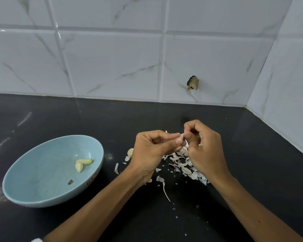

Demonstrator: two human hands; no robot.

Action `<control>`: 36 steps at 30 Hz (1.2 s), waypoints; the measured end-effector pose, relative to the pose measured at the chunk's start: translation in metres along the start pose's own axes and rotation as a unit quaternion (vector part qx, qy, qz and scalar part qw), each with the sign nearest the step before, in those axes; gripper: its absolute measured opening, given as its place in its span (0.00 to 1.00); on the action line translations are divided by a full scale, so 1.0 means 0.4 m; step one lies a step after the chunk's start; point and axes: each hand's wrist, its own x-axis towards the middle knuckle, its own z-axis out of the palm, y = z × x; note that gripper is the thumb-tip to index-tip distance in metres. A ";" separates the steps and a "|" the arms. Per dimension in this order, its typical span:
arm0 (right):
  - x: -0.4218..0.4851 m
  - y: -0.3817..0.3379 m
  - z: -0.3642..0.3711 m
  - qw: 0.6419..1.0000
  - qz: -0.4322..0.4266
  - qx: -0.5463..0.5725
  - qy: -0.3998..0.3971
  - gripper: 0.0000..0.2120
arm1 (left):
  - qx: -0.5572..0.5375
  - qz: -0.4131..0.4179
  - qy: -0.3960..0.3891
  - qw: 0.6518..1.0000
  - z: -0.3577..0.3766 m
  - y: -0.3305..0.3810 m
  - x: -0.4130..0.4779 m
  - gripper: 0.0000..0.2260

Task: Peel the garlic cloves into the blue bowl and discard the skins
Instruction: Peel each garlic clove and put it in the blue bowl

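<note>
Forearms stretch in from the counter's near edge, L forearm point(98, 206) & R forearm point(252, 203), and the hands meet a bit right of the counter's middle. L hand point(154, 145) has its fingers curled, w/ thumb & forefinger pinching a garlic clove point(182, 136) held above the counter. R hand point(205, 147) is curled too, its thumb & fingertips nipping the same clove from the other side. Fingers hide most of the clove & only a pale tip shows, so can't tell how much skin is on it.

Skins point(182, 161) lie in a loose heap on the black counter point(252, 172), under & betw. the hands, w/ stray flakes scattered toward the near edge. One long thin strip point(165, 191) lies on the heap's near side. A spare clove point(130, 151) sits on the counter just left of the L hand, partly hidden by it.

Blue bowl point(42, 172) stands toward the left edge, well apart from the heap. It holds 2 peeled cloves point(83, 163), touching each other near its right wall, & a small dark speck point(70, 182) closer to its near rim.

White veined tiles point(112, 58) rise from the back edge & right side, meeting at the back right corner. There's a chipped hole point(193, 82) in the back wall.
</note>
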 end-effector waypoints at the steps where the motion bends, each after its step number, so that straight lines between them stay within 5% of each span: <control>1: -0.001 0.001 0.002 1.000 0.000 -0.003 0.000 0.14 | -0.004 -0.001 0.002 1.000 0.001 -0.002 0.000 0.06; 7: -0.002 -0.011 0.020 0.996 -0.043 -0.047 0.055 0.09 | -0.033 -0.001 0.017 0.999 0.013 -0.007 -0.001 0.08; 13: -0.001 -0.014 0.018 0.991 -0.080 -0.089 0.053 0.09 | -0.037 -0.014 0.005 0.999 0.005 0.001 0.007 0.19; 36: 0.009 -0.030 -0.005 0.998 -0.005 0.061 0.009 0.06 | 0.001 0.023 -0.049 0.999 -0.016 0.010 0.016 0.10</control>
